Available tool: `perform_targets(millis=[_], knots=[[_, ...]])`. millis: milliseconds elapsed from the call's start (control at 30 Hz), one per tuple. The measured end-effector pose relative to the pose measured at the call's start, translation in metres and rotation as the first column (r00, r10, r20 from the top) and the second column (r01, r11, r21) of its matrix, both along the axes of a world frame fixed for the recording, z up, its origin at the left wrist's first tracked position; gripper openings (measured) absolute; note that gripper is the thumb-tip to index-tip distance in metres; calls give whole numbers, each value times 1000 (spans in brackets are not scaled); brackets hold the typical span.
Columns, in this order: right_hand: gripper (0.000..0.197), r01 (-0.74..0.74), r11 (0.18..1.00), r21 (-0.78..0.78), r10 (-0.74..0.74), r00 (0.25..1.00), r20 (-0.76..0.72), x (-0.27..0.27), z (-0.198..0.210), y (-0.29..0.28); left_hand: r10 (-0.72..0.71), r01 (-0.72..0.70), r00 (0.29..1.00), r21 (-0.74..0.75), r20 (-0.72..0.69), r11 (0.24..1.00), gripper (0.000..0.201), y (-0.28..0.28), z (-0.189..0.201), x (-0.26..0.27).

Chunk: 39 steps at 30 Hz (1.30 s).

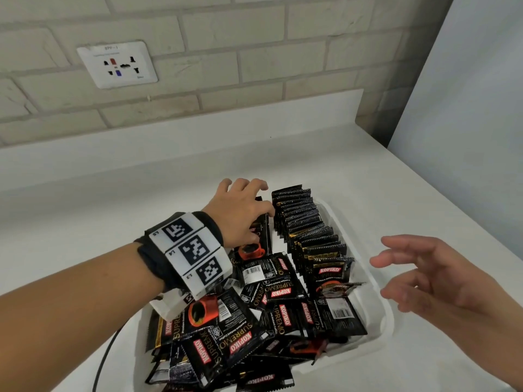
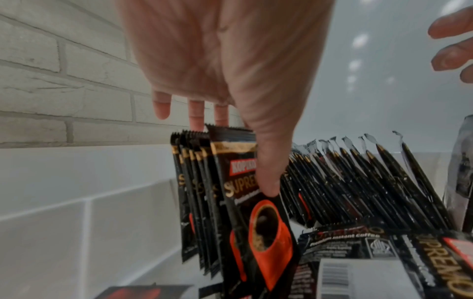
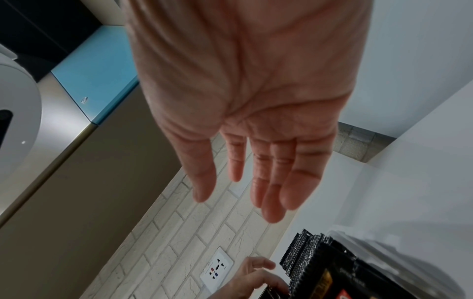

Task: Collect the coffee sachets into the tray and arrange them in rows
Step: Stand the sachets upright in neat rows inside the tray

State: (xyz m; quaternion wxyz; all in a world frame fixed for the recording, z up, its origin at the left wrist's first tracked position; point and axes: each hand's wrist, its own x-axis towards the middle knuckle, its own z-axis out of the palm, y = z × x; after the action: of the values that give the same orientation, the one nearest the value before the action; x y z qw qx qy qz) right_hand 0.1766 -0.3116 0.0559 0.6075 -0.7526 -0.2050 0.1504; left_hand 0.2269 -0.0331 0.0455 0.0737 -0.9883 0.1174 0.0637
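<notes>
While the left hand (image 1: 240, 213) pinches one upright sachet (image 2: 245, 194) between thumb and fingers (image 2: 195, 115) at the tray's (image 1: 376, 301) 11 o'clock corner, the right hand (image 1: 441, 281) hovers at 3 o'clock, fingers spread, holding nothing. One standing row of sachets (image 1: 308, 230) fills the tray's right side; loose sachets (image 1: 254, 321) are heaped toward 6 o'clock on the white table (image 1: 141, 193).

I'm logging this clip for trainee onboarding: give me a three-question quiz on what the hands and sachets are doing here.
1. True or false: the right hand holds a sachet.
2. Which hand pinches an upright Kopiko sachet? A left, B right.
3. Fill in: the finished row of standing sachets runs along the white tray's ____ side.

Key: 1 false; 2 A, the left hand; 3 right.
</notes>
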Motion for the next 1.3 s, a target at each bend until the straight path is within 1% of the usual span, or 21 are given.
perform_targets(millis=[100, 167, 200, 233, 267, 333, 367, 400, 433, 467, 500, 600, 700, 733, 867, 967, 1067, 1133, 1200, 1267, 1300], knots=[[70, -15, 995, -102, 21, 998, 61, 3, 4, -2, 14, -13, 1000, -38, 14, 999, 62, -2, 8, -3], [66, -13, 962, -272, 54, 988, 144, 6, 9, -7, 23, -18, 999, -84, 49, 996, 62, -2, 19, -9], [63, -11, 927, -374, 87, 979, 187, 9, 11, -9, 32, -24, 997, -111, 70, 994, 61, -1, 25, -13], [58, -23, 880, -474, 147, 963, 226, 12, 13, -10, 45, -32, 995, -141, 88, 989, 60, 1, 31, -17], [45, -62, 823, -564, 230, 945, 231, 15, 14, -7, 60, -41, 993, -180, 100, 983, 58, 4, 35, -21], [15, -195, 659, -726, 419, 898, 138, 18, 13, -2, 86, -59, 992, -275, 88, 960, 54, 11, 40, -29], [14, -257, 566, -784, 510, 855, 88, 20, 11, 1, 88, -64, 994, -311, 66, 948, 52, 14, 40, -33], [20, -296, 478, -827, 580, 813, 44, 21, 11, 6, 83, -67, 996, -320, 35, 945, 52, 16, 38, -38], [27, -312, 408, -858, 616, 788, 7, 23, 10, 12, 71, -67, 997, -296, 4, 953, 54, 17, 35, -42], [32, -322, 361, -875, 634, 773, -22, 24, 10, 19, 56, -60, 998, -251, -23, 966, 58, 18, 30, -46], [34, -329, 335, -883, 645, 763, -40, 26, 11, 26, 38, -46, 998, -195, -46, 980, 62, 17, 25, -49], [35, -384, 298, -874, 673, 734, -93, 33, 9, 45, 20, -25, 992, -43, -127, 999, 73, 9, 14, -52], [38, -403, 256, -879, 663, 735, -144, 41, 5, 56, 70, -65, 977, 32, -202, 997, 77, 0, 6, -47], [39, -408, 256, -876, 652, 742, -155, 44, 3, 58, 83, -75, 973, 48, -216, 996, 79, -1, 4, -44], [41, -442, 303, -844, 612, 770, -183, 54, 1, 63, 124, -106, 957, 79, -261, 991, 83, -1, -5, -32], [35, -454, 322, -831, 591, 782, -198, 58, -2, 66, 129, -116, 954, 62, -269, 991, 84, 0, -9, -28], [27, -464, 340, -818, 583, 786, -203, 58, -3, 67, 105, -93, 961, 60, -254, 994, 85, 3, -12, -26], [27, -474, 324, -819, 598, 773, -211, 57, -3, 67, 102, -90, 968, 61, -230, 994, 82, 5, -13, -27], [29, -486, 314, -816, 615, 759, -215, 56, -2, 66, 91, -90, 977, 14, -194, 996, 81, 5, -12, -32], [28, -499, 332, -800, 623, 753, -211, 55, 1, 62, -5, 2, 998, -40, -65, 999, 81, 3, -6, -40], [27, -505, 344, -792, 624, 753, -210, 55, 2, 60, -49, 47, 998, -63, -31, 997, 79, 0, -2, -44]])
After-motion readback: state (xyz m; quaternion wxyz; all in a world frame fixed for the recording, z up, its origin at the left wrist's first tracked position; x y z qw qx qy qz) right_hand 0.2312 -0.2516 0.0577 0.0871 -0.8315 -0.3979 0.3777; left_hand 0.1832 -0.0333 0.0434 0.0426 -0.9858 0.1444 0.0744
